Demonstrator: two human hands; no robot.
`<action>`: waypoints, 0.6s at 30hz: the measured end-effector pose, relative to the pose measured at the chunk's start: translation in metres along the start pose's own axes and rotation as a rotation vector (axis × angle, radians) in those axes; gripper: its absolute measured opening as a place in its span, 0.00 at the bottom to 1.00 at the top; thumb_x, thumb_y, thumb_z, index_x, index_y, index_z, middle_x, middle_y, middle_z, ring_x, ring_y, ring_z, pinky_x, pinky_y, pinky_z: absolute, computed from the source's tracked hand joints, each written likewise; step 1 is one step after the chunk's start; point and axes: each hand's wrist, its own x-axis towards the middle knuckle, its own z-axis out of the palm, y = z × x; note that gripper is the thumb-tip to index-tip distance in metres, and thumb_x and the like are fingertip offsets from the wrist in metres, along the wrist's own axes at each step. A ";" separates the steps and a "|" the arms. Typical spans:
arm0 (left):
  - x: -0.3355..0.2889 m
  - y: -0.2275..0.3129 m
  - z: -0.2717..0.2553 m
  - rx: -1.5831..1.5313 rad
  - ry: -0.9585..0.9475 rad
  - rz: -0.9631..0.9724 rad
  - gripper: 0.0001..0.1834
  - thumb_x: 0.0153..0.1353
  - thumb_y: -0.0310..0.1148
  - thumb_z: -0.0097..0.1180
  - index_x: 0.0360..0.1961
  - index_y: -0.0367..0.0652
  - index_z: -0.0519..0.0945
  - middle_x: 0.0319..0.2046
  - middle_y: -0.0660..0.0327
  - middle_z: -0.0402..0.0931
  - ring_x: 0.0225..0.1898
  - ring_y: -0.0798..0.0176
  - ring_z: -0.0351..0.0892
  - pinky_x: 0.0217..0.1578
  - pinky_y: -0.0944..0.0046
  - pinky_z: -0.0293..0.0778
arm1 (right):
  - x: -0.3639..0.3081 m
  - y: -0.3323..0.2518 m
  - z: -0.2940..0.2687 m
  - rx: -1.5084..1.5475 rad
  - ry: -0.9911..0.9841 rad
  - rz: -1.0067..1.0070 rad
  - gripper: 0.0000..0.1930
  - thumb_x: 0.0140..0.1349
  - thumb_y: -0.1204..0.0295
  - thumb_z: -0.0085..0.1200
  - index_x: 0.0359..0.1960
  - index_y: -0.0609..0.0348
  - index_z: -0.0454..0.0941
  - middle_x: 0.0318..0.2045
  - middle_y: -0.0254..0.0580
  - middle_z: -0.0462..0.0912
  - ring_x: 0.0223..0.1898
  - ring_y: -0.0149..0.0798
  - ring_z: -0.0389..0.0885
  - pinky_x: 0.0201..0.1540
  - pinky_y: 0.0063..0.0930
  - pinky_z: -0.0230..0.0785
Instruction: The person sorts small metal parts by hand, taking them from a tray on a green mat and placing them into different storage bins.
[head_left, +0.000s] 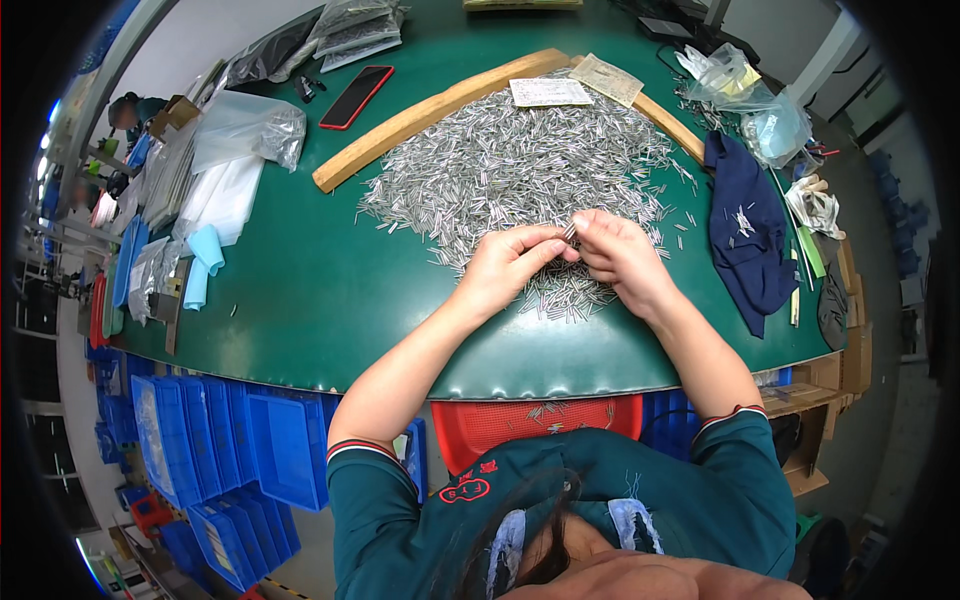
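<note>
A red bin [540, 425] at six o'clock holds a few metal pins. Above it, the left hand [505, 265] and right hand [620, 255] pinch a small pin bundle [570, 233] over the pin pile [520, 170].

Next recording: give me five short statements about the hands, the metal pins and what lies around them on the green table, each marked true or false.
1. Both hands meet over the pile of metal pins. True: the left hand and right hand come together above its near edge.
2. The hands pinch a small bundle of pins between their fingertips. True.
3. The red phone lies on top of the pile. False: it lies on the bare green table, left of the wooden strip.
4. The dark blue cloth lies to the left of the pile. False: it lies to the right.
5. Two paper slips lie at the far edge of the pile. True.
</note>
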 end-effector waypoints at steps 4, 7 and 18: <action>0.003 -0.001 -0.001 -0.026 -0.003 -0.003 0.14 0.61 0.30 0.47 0.45 0.34 0.75 0.34 0.59 0.78 0.39 0.70 0.75 0.45 0.70 0.69 | 0.006 0.002 -0.019 0.716 -0.212 0.255 0.09 0.64 0.65 0.43 0.36 0.57 0.69 0.18 0.22 0.59 0.16 0.16 0.56 0.11 0.09 0.49; 0.004 -0.002 -0.001 -0.031 0.016 0.003 0.14 0.62 0.30 0.46 0.45 0.35 0.75 0.34 0.59 0.78 0.39 0.70 0.75 0.45 0.70 0.68 | 0.005 -0.001 -0.013 0.759 -0.187 0.253 0.08 0.63 0.66 0.43 0.36 0.57 0.69 0.23 0.28 0.66 0.22 0.20 0.63 0.16 0.10 0.56; 0.001 0.000 -0.002 0.019 0.040 0.003 0.12 0.61 0.30 0.48 0.42 0.37 0.77 0.33 0.59 0.79 0.37 0.69 0.76 0.42 0.69 0.70 | -0.002 -0.005 -0.003 -0.048 0.061 -0.024 0.09 0.59 0.67 0.50 0.37 0.59 0.72 0.20 0.27 0.71 0.17 0.19 0.61 0.21 0.11 0.57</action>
